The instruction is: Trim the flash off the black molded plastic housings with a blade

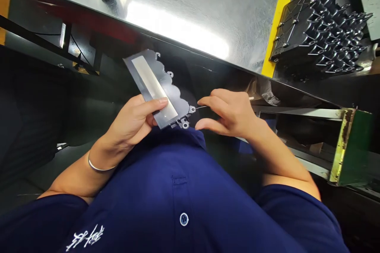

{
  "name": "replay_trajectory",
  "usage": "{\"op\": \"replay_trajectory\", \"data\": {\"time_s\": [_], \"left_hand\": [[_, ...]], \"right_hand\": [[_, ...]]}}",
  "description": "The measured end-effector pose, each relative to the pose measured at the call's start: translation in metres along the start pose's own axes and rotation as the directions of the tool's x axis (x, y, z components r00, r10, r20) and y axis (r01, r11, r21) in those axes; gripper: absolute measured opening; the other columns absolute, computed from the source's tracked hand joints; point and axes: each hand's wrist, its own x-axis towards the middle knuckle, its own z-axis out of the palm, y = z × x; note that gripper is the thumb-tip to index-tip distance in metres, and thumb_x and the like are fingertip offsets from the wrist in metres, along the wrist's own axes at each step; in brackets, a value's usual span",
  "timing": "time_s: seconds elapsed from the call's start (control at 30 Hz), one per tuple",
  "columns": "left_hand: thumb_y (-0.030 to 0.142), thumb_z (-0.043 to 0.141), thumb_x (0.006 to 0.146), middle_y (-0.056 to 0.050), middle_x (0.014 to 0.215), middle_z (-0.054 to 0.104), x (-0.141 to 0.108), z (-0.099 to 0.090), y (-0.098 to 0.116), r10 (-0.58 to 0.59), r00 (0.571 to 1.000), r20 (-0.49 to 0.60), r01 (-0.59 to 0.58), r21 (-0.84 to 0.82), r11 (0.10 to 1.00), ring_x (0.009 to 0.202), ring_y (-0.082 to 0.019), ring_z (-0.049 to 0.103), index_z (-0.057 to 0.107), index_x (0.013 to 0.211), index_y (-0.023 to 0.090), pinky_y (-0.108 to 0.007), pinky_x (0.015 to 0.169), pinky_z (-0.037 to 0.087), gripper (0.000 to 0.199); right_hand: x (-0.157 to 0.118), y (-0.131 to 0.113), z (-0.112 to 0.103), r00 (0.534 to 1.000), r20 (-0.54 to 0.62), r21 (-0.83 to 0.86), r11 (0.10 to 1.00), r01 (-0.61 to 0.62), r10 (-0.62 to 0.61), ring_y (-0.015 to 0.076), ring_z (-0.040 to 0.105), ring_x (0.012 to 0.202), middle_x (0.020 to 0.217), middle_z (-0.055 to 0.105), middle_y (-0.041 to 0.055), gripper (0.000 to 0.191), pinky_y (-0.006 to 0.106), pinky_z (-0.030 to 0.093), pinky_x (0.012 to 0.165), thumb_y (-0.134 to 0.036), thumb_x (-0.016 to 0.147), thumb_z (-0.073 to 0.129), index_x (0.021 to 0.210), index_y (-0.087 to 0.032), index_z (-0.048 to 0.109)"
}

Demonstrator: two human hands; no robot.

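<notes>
A dark blue shirt point(213, 197) lies nearest the camera, its pale button point(184, 219) low in the middle. Just beyond the shirt, the person holds up a dark, flat part point(166, 81) with a scalloped edge and small looped lugs, in front of the near edge of the metal table point(237, 12) and clear of its top. The part is tilted, its length running from upper left to lower right, and a pale strip point(150, 81) lies along its face.

The left hand point(135, 120) is closed on the lower left of the part, thumb pressed flat over the strip, fingers behind. A bangle point(101, 169) circles that wrist.

The right hand point(233, 112) is just beside the lower right corner, its thumb and forefinger apart with a gap between the tips. A thin, light line point(202, 107) runs from the corner lug point(192, 109) to these fingers; it may be a wire or a slim tool, and whether the curled fingers grip it cannot be told.

The step in hand looks like fine work at this lug, with the left hand steadying the part. Any further move there would call for a firm left grip and small, precise motion from the right fingertips.

At upper right, black parts point(332, 31) stand stacked beside a yellow stripe point(279, 27) on the table.
</notes>
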Motion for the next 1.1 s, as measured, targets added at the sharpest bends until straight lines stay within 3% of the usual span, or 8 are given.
{"op": "replay_trajectory", "data": {"time_s": [0.1,0.2,0.4,0.53,0.63,0.83,1.0,1.1], "left_hand": [[0.011,0.068,0.071,-0.006,0.065,0.069,0.002,-0.002,0.000,-0.123,0.992,-0.010,0.123,-0.021,0.992,0.055,-0.017,0.067,0.070,0.070,0.013,-0.025,0.052,0.056,0.003],[0.008,0.069,0.070,-0.006,0.062,0.069,0.003,-0.002,-0.004,-0.203,0.978,-0.047,0.200,-0.060,0.978,0.053,-0.015,0.065,0.070,0.067,0.013,-0.023,0.049,0.056,0.006],[0.007,0.068,0.070,-0.007,0.062,0.070,0.004,-0.001,-0.006,-0.251,0.967,-0.032,0.247,-0.102,0.964,0.053,-0.015,0.065,0.072,0.068,0.011,-0.022,0.052,0.057,0.006],[0.008,0.069,0.071,-0.007,0.063,0.070,0.005,-0.003,-0.004,-0.229,0.973,-0.026,0.223,-0.132,0.966,0.054,-0.015,0.066,0.072,0.069,0.011,-0.021,0.051,0.057,0.005],[0.007,0.068,0.072,-0.008,0.064,0.071,0.007,-0.004,-0.005,-0.230,0.973,-0.019,0.226,-0.126,0.966,0.054,-0.015,0.067,0.073,0.070,0.010,-0.021,0.052,0.057,0.006],[0.006,0.066,0.074,-0.009,0.066,0.072,0.008,-0.005,-0.009,-0.234,0.972,-0.014,0.230,-0.136,0.964,0.056,-0.016,0.068,0.072,0.070,0.010,-0.022,0.055,0.059,0.008],[0.007,0.067,0.073,-0.010,0.067,0.071,0.009,-0.004,-0.008,-0.233,0.972,-0.016,0.229,-0.135,0.964,0.057,-0.016,0.068,0.073,0.072,0.009,-0.022,0.056,0.059,0.007],[0.005,0.066,0.073,-0.009,0.065,0.071,0.010,-0.004,-0.008,-0.236,0.972,-0.016,0.231,-0.146,0.962,0.056,-0.016,0.068,0.073,0.072,0.008,-0.023,0.055,0.060,0.008]], "right_hand": [[0.008,-0.002,0.003,0.994,0.058,-0.215,0.971,0.103,-0.093,0.0136,0.042,0.059,0.064,0.052,0.0022,0.062,0.029,0.022,0.053,-0.074,0.087,0.038,0.076,-0.018,0.062],[0.014,-0.005,0.007,0.972,0.125,-0.287,0.930,0.230,-0.201,0.0139,0.036,0.057,0.059,0.045,0.0009,0.063,0.030,0.019,0.052,-0.071,0.090,0.032,0.068,-0.018,0.058],[0.010,-0.001,0.012,0.932,0.011,-0.314,0.884,0.347,-0.362,0.0132,0.030,0.052,0.051,0.038,-0.0013,0.054,0.030,0.017,0.049,-0.055,0.097,0.041,0.059,-0.019,0.052],[0.012,0.000,0.011,0.949,0.002,-0.263,0.916,0.304,-0.314,0.0130,0.027,0.051,0.049,0.032,-0.0022,0.056,0.030,0.016,0.049,-0.058,0.096,0.041,0.056,-0.019,0.050],[0.015,-0.001,0.009,0.966,0.038,-0.266,0.929,0.257,-0.257,0.0132,0.028,0.053,0.052,0.035,-0.0015,0.058,0.031,0.017,0.050,-0.063,0.094,0.039,0.058,-0.020,0.051],[0.011,0.002,0.011,0.936,-0.001,-0.247,0.907,0.341,-0.352,0.0133,0.027,0.053,0.050,0.034,-0.0021,0.054,0.031,0.017,0.050,-0.059,0.094,0.044,0.057,-0.020,0.050],[0.011,0.003,0.011,0.975,0.023,-0.207,0.953,0.223,-0.223,0.0136,0.028,0.054,0.053,0.037,-0.0014,0.059,0.031,0.018,0.052,-0.068,0.091,0.038,0.059,-0.020,0.052],[0.011,0.003,0.011,0.962,0.020,-0.227,0.936,0.269,-0.272,0.0129,0.027,0.052,0.050,0.034,-0.0020,0.059,0.031,0.016,0.050,-0.066,0.092,0.040,0.056,-0.019,0.050]]}}
